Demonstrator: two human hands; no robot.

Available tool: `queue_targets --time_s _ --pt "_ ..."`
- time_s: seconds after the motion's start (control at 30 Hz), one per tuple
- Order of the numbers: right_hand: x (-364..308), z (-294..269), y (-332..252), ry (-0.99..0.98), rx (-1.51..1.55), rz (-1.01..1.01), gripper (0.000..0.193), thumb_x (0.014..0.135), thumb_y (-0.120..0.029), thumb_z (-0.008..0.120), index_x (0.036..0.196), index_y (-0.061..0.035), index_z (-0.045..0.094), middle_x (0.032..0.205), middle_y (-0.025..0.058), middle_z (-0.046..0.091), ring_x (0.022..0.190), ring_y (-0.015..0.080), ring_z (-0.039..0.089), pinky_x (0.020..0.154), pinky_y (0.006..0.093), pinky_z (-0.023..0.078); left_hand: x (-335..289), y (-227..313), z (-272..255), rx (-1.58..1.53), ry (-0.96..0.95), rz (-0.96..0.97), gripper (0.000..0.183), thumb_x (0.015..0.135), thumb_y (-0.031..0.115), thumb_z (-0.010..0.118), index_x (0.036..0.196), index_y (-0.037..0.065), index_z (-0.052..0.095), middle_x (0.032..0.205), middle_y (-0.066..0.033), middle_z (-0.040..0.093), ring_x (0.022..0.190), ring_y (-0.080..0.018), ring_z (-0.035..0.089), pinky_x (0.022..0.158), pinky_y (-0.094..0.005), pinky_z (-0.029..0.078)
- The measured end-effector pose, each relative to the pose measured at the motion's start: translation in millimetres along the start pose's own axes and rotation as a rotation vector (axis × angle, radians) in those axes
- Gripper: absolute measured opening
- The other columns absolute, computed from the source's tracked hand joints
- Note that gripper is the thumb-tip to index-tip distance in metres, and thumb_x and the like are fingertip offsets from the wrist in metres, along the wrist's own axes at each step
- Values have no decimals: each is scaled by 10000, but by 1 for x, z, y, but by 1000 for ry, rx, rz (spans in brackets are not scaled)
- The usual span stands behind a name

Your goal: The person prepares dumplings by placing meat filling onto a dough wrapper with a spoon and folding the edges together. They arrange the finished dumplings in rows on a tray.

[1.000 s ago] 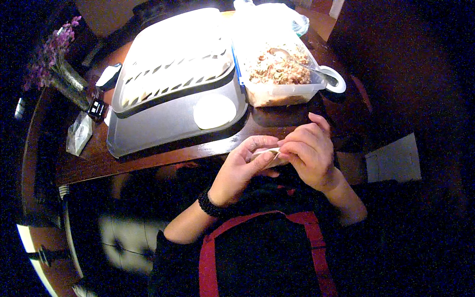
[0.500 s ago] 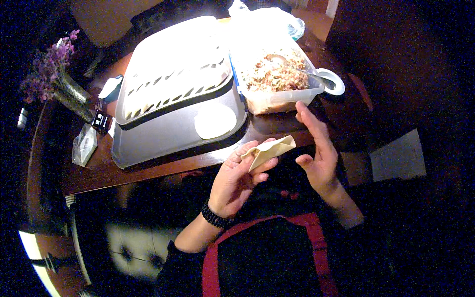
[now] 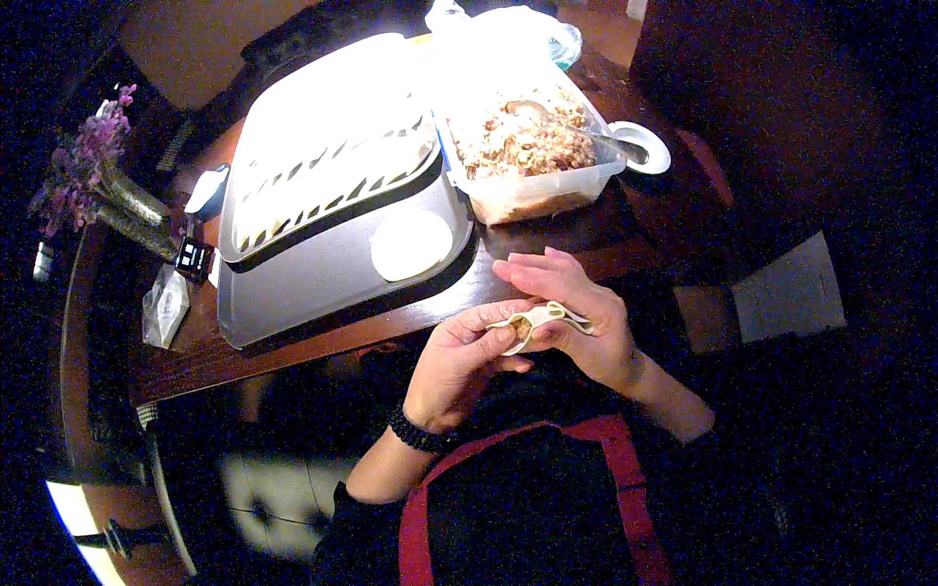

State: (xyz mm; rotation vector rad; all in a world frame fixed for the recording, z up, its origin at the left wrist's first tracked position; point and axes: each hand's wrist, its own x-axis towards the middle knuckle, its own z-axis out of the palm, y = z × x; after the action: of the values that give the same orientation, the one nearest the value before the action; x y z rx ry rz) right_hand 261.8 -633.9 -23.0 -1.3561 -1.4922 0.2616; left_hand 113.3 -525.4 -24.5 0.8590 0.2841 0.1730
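- I see a grey tray (image 3: 293, 293) at far left carrying a rack of dumplings (image 3: 322, 176) and round wrappers (image 3: 411, 243).
- Far right, a clear tub (image 3: 547, 190) contains minced filling (image 3: 523, 146) and a spoon (image 3: 586, 132).
- Near, my left hand (image 3: 459, 366) and right hand (image 3: 576, 317) pinch a folded dumpling (image 3: 535, 318) together.

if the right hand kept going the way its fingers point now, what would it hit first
The right hand points its fingers left across the dumpling, so it would probably meet the left hand first; they already nearly touch at the wrapper.
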Motion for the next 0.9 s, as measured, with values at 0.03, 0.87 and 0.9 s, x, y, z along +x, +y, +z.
queue_targets --time_s 0.03,0.87,0.9 --pt "0 -1 1 -9 -22 -17 545 866 -461 485 1176 -16 538 1216 120 552 1177 259 472 1028 443 250 1 0 -1 13 -16 10 339 874 131 562 1179 -11 513 1063 -93 611 925 -166 611 714 -247 529" --pt "6 8 11 197 -267 -109 455 955 -363 324 1120 -8 557 1163 163 575 1158 273 500 1049 458 180 9 -20 17 111 179 197 519 860 91 571 1317 10 338 1258 -98 488 1136 -196 498 878 -329 466" --pt "7 10 11 188 -314 -118 502 954 -400 305 1160 -5 538 1192 166 558 1189 272 473 1049 459 173 10 -16 19 121 232 185 467 869 63 549 1295 2 366 1251 -113 500 1112 -196 517 872 -320 471"
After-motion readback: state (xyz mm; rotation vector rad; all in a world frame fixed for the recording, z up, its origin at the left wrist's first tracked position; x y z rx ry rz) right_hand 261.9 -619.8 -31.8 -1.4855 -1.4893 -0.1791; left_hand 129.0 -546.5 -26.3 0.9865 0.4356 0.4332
